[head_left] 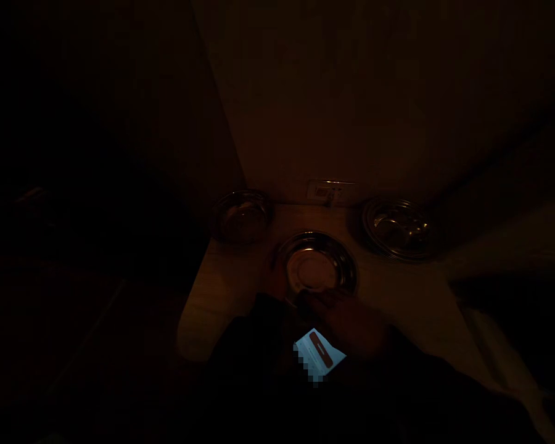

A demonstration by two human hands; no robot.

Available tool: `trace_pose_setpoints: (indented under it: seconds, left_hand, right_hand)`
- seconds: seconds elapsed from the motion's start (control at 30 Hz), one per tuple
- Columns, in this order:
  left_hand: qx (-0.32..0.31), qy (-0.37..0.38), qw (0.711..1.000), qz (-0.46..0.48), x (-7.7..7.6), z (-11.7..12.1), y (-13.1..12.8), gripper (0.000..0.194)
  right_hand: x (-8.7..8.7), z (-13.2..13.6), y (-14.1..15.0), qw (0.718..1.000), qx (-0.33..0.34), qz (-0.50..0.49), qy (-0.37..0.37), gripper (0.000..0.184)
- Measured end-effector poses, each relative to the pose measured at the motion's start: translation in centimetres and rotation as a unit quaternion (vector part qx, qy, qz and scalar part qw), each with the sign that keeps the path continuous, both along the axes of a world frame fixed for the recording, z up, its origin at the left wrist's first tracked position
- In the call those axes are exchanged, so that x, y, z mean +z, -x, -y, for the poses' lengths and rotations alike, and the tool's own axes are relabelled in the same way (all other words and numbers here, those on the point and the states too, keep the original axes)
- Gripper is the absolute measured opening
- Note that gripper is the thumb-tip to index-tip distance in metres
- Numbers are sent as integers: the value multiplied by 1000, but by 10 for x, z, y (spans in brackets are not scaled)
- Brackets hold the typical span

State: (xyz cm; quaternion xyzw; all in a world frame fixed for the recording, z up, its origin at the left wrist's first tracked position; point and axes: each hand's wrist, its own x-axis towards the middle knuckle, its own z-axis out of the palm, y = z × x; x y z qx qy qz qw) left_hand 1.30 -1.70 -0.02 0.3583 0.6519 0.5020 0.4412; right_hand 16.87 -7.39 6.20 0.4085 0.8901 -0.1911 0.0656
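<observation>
The scene is very dark. A lit phone (320,354) glows at the bottom centre. My right hand (346,320) comes in from the lower right, wrapped over the phone's far end, its fingers close to the near rim of a round steel plate (319,266). My left hand (274,279) is only a faint shape at that plate's left edge, in a dark sleeve. Its fingers cannot be made out.
The plate sits on a pale table (222,290) pushed against a wall. A steel bowl (241,214) stands at the back left and a compartment plate (398,229) at the back right. A wall socket (328,190) is just behind them. Darkness hides the surroundings.
</observation>
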Motion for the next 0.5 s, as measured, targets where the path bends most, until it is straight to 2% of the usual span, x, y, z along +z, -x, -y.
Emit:
trace_pose_setpoints:
  seconds: [0.13, 0.23, 0.37, 0.5]
  left_hand:
    - [16, 28, 999, -27, 3, -1, -2, 33]
    - [19, 47, 998, -49, 5, -3, -1, 32]
    - [-7, 25, 999, -36, 3, -3, 2, 32]
    - [-20, 11, 999, -40, -1, -2, 3, 35]
  right_hand:
    - [-5, -3, 25, 999, -21, -24, -17, 42]
    - [-9, -2, 32, 998, -41, -34, -25, 42]
    - [-9, 4, 18, 999, -39, -15, -27, 46]
    - [-8, 9, -6, 998, -5, 18, -57, 47]
